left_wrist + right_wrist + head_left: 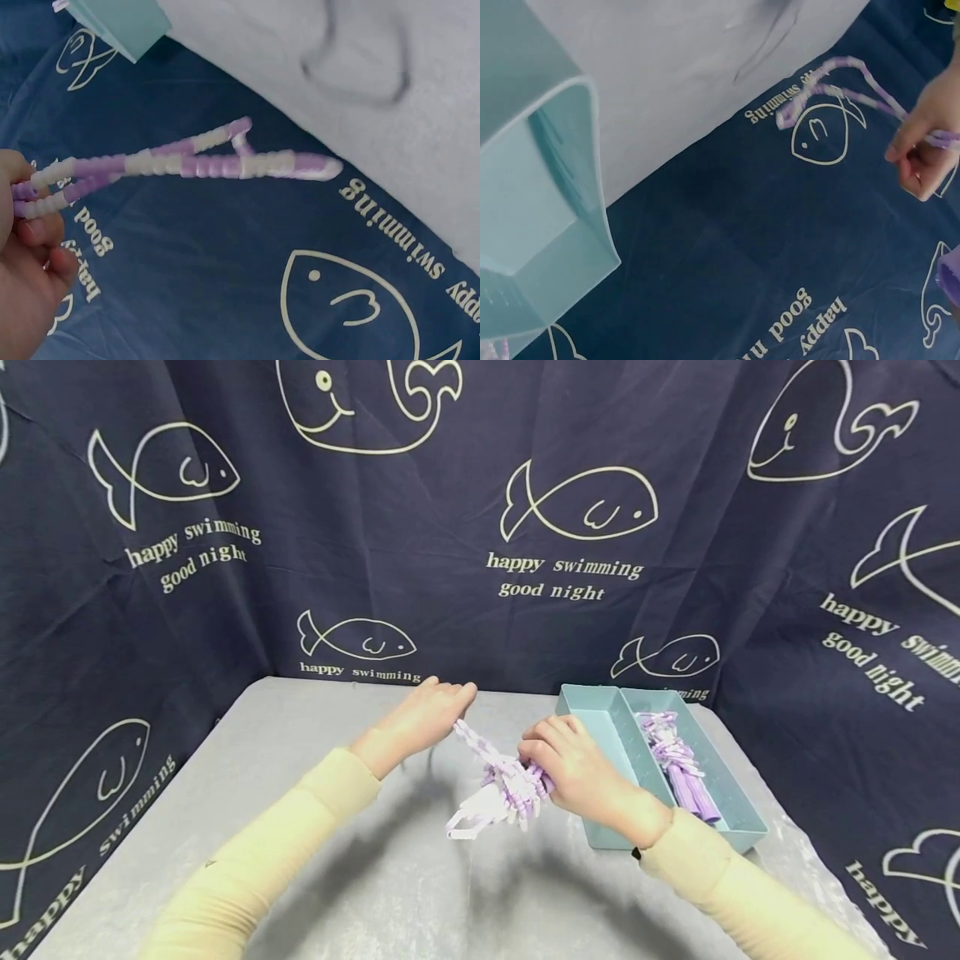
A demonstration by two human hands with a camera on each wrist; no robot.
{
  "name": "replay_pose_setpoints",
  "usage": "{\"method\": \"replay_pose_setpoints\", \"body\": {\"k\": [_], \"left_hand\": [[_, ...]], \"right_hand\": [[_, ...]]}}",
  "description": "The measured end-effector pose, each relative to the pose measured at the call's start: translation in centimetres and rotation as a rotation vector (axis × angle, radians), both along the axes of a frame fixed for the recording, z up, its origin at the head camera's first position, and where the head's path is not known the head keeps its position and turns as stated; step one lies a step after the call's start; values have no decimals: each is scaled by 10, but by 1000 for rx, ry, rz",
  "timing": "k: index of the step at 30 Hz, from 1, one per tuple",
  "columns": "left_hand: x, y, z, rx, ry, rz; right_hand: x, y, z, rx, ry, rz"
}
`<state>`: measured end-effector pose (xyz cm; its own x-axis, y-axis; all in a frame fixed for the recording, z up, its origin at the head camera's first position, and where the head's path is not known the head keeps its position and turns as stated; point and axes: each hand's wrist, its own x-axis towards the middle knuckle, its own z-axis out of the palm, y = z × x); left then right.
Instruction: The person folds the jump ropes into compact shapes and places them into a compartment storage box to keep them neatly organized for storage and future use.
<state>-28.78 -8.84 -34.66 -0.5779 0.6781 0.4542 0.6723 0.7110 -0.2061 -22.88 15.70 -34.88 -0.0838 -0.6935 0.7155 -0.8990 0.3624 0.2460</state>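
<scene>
A beaded jump rope (510,781) in purple and white hangs in a bundle between the two hands, above the table. The left hand (423,718) pinches strands of the rope, which run down to the right into the bundle. In the left wrist view, a loop of beads (214,165) sticks out past the left hand (34,262). The right hand (573,764) grips the bundle with fingers curled round it. A purple handle end (950,277) shows at the edge of the right wrist view. White beaded loops dangle below the bundle.
A teal two-compartment box (626,760) stands on the right of the grey table (375,877), beside the right hand. A second purple and white beaded jump rope (675,760) with purple handles lies in its right compartment. Dark blue fish-print cloth (450,560) hangs round the table.
</scene>
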Motion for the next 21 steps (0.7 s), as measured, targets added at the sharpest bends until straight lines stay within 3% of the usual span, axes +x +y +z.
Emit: {"method": "replay_pose_setpoints", "body": {"k": [7,12,15,21], "left_hand": [[2,4,-13,85,-130,-50],[5,10,-25,85,-195,-10],[9,14,-32,91,-177,-2],[19,21,-43,80,-50,10]], "right_hand": [[1,5,0,-60,-140,-88],[0,5,2,-136,-174,-178],[0,5,3,-183,-213,-241],[2,2,10,-303,-322,-387]]}}
